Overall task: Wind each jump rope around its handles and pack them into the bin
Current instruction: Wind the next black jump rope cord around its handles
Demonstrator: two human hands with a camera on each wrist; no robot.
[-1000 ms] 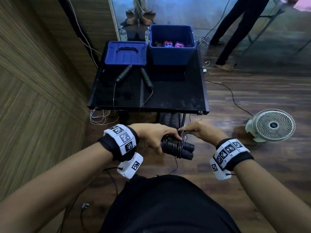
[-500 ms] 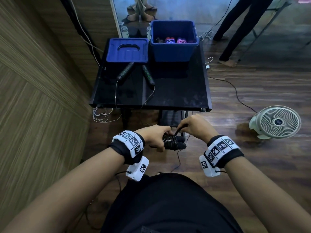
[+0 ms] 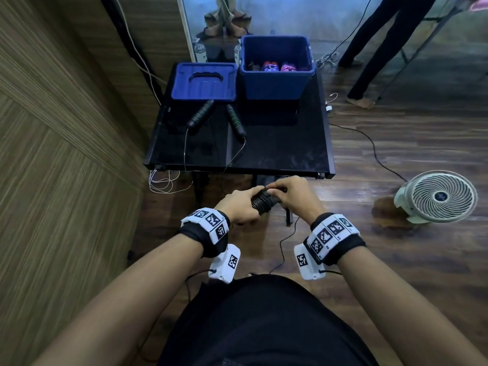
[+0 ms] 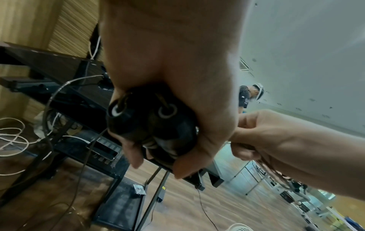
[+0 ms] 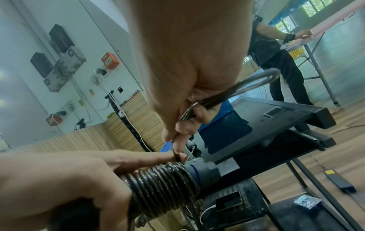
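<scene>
Jump rope handles, two black ones held side by side with cord coiled tightly round them, sit at the centre of the head view, just below the desk's near edge. The left hand grips the bundle, fingers curled round the coils. The right hand pinches the loose end of the cord at the top of the coils, a small loop sticking out past its fingers. On the desk, a second jump rope lies unwound in the upper middle of the frame, its cord trailing over the near edge. Behind it stand a blue bin, with coloured things inside, and its blue lid to the left. A white fan stands on the floor at right.
</scene>
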